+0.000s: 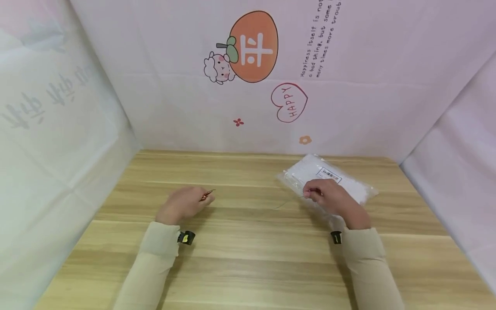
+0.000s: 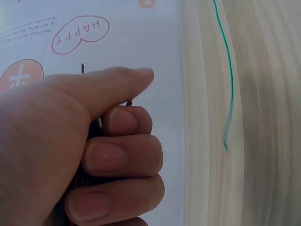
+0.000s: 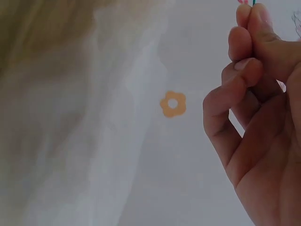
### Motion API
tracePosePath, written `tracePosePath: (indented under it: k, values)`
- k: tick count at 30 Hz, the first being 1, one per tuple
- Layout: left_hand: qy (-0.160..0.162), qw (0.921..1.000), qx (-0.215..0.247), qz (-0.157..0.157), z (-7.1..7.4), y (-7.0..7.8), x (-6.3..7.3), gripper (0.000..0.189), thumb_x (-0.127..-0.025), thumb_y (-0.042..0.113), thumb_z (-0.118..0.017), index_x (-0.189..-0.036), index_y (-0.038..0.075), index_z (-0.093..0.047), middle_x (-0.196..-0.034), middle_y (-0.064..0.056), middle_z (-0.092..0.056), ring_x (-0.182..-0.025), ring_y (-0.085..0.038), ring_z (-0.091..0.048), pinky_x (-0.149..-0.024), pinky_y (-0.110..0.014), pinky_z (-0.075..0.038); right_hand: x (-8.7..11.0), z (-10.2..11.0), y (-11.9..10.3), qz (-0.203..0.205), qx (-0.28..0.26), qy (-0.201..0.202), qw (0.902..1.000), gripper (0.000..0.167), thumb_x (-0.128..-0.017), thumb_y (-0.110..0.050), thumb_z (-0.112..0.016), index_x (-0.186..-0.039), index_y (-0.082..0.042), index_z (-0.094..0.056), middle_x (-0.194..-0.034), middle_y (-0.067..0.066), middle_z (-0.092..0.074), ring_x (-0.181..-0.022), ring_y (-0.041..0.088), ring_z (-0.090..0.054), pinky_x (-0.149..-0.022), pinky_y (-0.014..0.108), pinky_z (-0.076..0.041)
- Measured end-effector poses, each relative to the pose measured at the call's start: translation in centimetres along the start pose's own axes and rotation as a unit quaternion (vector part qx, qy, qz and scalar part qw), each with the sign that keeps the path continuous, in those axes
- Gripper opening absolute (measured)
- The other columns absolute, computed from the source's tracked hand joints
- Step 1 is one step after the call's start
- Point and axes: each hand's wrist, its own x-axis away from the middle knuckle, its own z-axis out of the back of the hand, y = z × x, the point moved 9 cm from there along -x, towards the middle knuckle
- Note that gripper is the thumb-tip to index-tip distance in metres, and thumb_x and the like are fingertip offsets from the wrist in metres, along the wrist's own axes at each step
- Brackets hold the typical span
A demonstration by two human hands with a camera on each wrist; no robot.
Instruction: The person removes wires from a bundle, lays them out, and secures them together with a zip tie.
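Note:
On the left of the head view, my left hand (image 1: 187, 201) is curled round a slim reddish-and-dark tool (image 1: 206, 196) with a thin dark tip. Its body is mostly hidden by the fingers, so its exact kind is unclear. Toward the right, my right hand (image 1: 327, 196) pinches a thin green thread or wire (image 2: 230, 80) between thumb and fingertip. The strand's loose end trails leftward, apart from the left hand. In the right wrist view only a short green bit (image 3: 254, 2) shows above the pinching fingertips.
A clear plastic bag (image 1: 350, 185) with white contents and a barcode label (image 1: 329, 174) lies partly beneath the right hand. The wood-grain table (image 1: 248, 267) is bounded by a printed white cloth (image 1: 174, 107) at the back and plain-looking cloth at the sides.

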Motion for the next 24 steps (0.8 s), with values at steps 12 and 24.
tracePosePath:
  k: [12,24]
  values:
    - [-0.007,0.9988,-0.041,-0.025,-1.6,2.1,-0.7,0.037,-0.106,0.035,-0.063,-0.075,0.017,-0.053,-0.065,0.006,-0.036,-0.061,-0.012,-0.039,-0.058,-0.028,-0.032,-0.8,-2.6,-0.3,-0.038,0.010,-0.043,0.9983,0.007,-0.097,-0.012,-0.075,-0.091,-0.011,-0.079,-0.081,-0.004,-0.072,-0.073,0.006,-0.058,-0.070,0.029,-0.050]
    - [-0.015,0.9983,-0.048,-0.030,-2.8,2.8,-1.2,0.036,-0.106,0.032,-0.061,-0.073,0.018,-0.053,-0.064,0.005,-0.038,-0.061,-0.012,-0.038,-0.057,-0.029,-0.032,-0.9,-1.6,-1.4,-0.027,0.028,-0.018,0.9991,0.007,-0.096,-0.017,-0.078,-0.097,-0.010,-0.080,-0.089,-0.004,-0.077,-0.083,0.011,-0.069,-0.079,0.038,-0.058]
